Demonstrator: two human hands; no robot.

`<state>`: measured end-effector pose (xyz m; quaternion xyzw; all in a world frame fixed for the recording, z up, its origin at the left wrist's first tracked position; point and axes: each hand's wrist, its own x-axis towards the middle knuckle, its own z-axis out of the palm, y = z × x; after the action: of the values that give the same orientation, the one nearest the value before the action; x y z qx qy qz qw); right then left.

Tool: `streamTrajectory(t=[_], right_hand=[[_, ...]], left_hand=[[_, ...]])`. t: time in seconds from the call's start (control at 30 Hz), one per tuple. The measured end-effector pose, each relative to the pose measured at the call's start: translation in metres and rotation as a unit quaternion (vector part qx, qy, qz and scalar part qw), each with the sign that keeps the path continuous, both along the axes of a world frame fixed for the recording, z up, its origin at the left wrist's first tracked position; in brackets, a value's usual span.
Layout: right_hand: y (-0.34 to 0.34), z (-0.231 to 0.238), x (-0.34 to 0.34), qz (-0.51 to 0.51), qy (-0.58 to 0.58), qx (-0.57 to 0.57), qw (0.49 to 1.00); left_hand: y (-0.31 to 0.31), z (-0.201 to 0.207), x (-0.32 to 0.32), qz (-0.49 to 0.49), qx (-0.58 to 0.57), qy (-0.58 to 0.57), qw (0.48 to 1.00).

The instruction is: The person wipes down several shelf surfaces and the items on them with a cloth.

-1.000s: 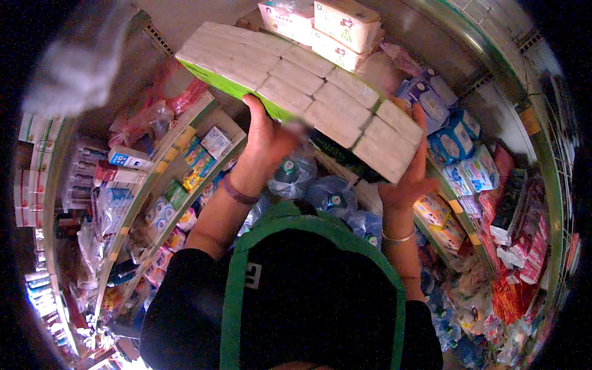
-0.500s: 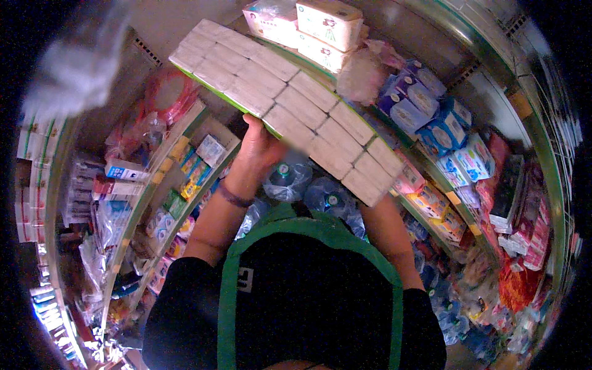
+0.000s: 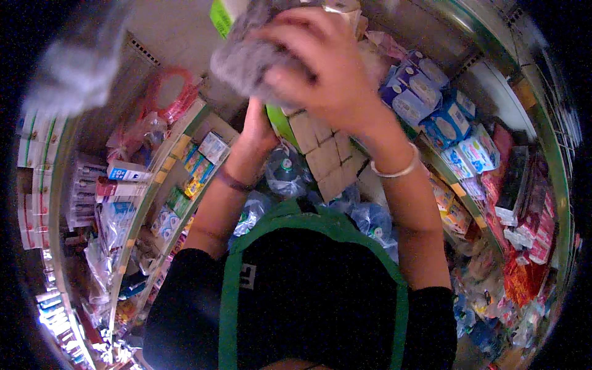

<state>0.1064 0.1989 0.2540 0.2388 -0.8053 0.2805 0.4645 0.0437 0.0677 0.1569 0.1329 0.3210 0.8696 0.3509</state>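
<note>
A long wrapped bundle of what look like tissue packs (image 3: 327, 154), pale on its broad face with bright green sides, is tilted in front of me. My left hand (image 3: 259, 131) grips its left edge, the fingers partly hidden. Across the bundle's upper part is my right hand (image 3: 336, 77), smeared by motion, its fingers wrapped round a fluffy grey cloth (image 3: 243, 68). The cloth and this hand cover much of the bundle. Below it stand large clear plastic water bottles (image 3: 285, 172) in film.
Shelves flank me. The left shelf (image 3: 161, 179) bears small boxes and packets. On the right are purple packs (image 3: 412, 95), blue packs (image 3: 449, 126) and white-and-blue packs (image 3: 472, 154). A coil of red cord (image 3: 169, 92) hangs at the far left. An orange-red bag (image 3: 523, 277) lies low right.
My right hand has come up from the bundle's lower right end and now lies over its upper part with the grey cloth. The bundle has turned steeper; my left hand stays on its edge.
</note>
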Motion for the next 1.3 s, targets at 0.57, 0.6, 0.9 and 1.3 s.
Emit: streamTrajectory(t=[0.57,0.6,0.9,1.3], right_hand=[[0.021,-0.157,0.086,-0.085,-0.116,-0.497,0.856],[0.004,-0.142,0.078,-0.127,-0.064,-0.389,0.91],[-0.017,-0.044,0.066,-0.17,0.066,-0.038,0.983],[-0.025,-0.114,0.076,-0.161,0.125,-0.107,0.973]], left_hand=[[0.009,0.001,-0.052,0.244,0.082,0.05,0.965],[0.017,0.004,-0.04,0.24,0.063,0.012,0.969],[0.02,-0.02,-0.028,0.187,0.084,-0.027,0.978],[0.015,-0.029,-0.018,0.155,0.062,-0.059,0.984]])
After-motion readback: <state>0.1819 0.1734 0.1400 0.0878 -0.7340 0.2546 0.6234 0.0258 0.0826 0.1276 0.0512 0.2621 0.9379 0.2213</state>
